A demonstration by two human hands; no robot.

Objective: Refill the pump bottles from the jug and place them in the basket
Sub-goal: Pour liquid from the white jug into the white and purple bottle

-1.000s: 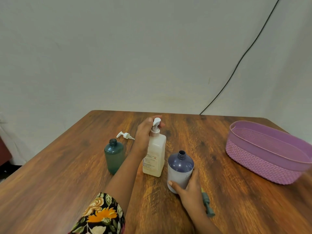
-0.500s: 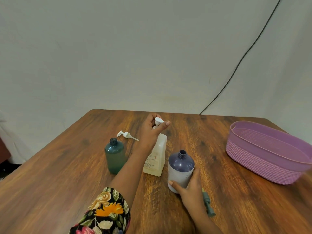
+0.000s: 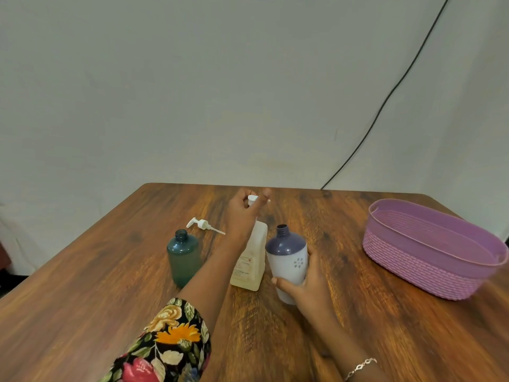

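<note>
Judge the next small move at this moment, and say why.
Probably twist the pump head off the cream jug. The left hand grips that head, which sits on the jug's neck, so nothing can pour yet. The purple bottle, held by the right hand, stands open-necked, ready to fill.

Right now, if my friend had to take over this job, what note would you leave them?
Left grip: holds the cream jug by its pump top.
Right grip: holds the purple bottle, upright, just right of the jug.
Teal bottle: upright to the left of the jug. A loose white pump lies behind it.
Basket: far right, no bottle in it.
Done: both bottles have their pumps off.
Left: probably take off the jug's top, fill both bottles, refit the pumps, then put the bottles in the basket. I cannot tell how full they are.
</note>
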